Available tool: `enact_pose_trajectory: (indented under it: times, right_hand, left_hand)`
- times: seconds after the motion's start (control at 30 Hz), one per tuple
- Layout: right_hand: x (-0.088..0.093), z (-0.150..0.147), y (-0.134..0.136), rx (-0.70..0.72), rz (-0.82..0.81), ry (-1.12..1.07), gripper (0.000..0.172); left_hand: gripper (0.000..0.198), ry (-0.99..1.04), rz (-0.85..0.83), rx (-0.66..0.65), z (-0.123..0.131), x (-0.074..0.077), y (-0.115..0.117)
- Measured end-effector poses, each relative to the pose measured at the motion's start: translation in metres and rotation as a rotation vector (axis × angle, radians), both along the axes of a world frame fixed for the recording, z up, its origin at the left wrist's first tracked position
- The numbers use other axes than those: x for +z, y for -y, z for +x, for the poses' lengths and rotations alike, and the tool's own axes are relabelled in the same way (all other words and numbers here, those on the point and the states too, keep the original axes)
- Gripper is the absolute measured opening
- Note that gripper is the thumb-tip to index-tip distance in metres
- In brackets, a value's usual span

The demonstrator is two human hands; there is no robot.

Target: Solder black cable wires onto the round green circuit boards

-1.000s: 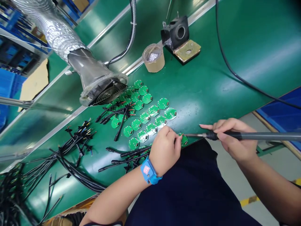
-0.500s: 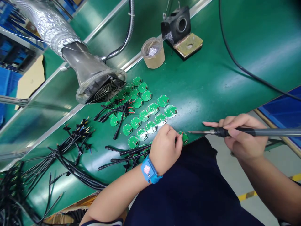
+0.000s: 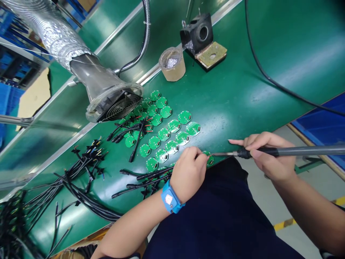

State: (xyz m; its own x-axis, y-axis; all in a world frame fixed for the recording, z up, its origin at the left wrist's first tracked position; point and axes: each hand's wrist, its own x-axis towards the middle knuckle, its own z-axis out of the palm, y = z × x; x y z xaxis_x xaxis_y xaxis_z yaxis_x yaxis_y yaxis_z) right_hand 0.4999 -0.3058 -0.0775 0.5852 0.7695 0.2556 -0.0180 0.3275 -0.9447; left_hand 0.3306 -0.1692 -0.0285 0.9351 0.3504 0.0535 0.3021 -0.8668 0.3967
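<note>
My right hand (image 3: 266, 154) grips a soldering iron (image 3: 285, 151) like a pen, its metal tip touching a small round green circuit board (image 3: 210, 159) at the near edge of the green bench (image 3: 242, 93). My left hand (image 3: 188, 172), with a blue wrist strap (image 3: 170, 198), is closed in a pinch right beside that board, fingertips holding a thin wire against it. Rows of several more round green boards (image 3: 172, 129) lie just beyond my left hand.
A fume extraction duct with a grille (image 3: 118, 104) hangs over the boards. Black cables (image 3: 81, 176) lie in bundles at left. A cup of solder scraps (image 3: 172, 64) and an iron stand with sponge (image 3: 202, 39) sit at the back. A black cord (image 3: 269, 81) crosses the bench.
The iron tip drew back to the right half a second ago and has now returned to the board by my left fingertips. My left hand stayed in place.
</note>
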Motion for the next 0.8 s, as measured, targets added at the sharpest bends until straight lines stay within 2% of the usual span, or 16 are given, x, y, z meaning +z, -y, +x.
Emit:
enact_pose_trajectory:
  times: [0.27,0.43,0.67,0.8]
  right_hand:
    - [0.001,-0.001,0.001,0.03,0.033,0.047,0.013]
    - [-0.001,0.0,0.002,0.058,-0.005,0.06,0.012]
    - [-0.003,-0.001,0.002,-0.054,0.04,-0.084,0.004]
    - [-0.002,-0.001,0.001,-0.021,0.032,-0.088,0.005]
  left_hand:
    - [0.019,-0.061,0.001,0.017,0.004,0.002,0.005]
    - [0.02,-0.114,-0.07,0.063,0.007,0.007,0.005]
    - [0.014,-0.153,-0.169,0.092,0.014,0.013,0.0]
    - [0.015,-0.181,-0.172,0.102,0.019,0.013,0.0]
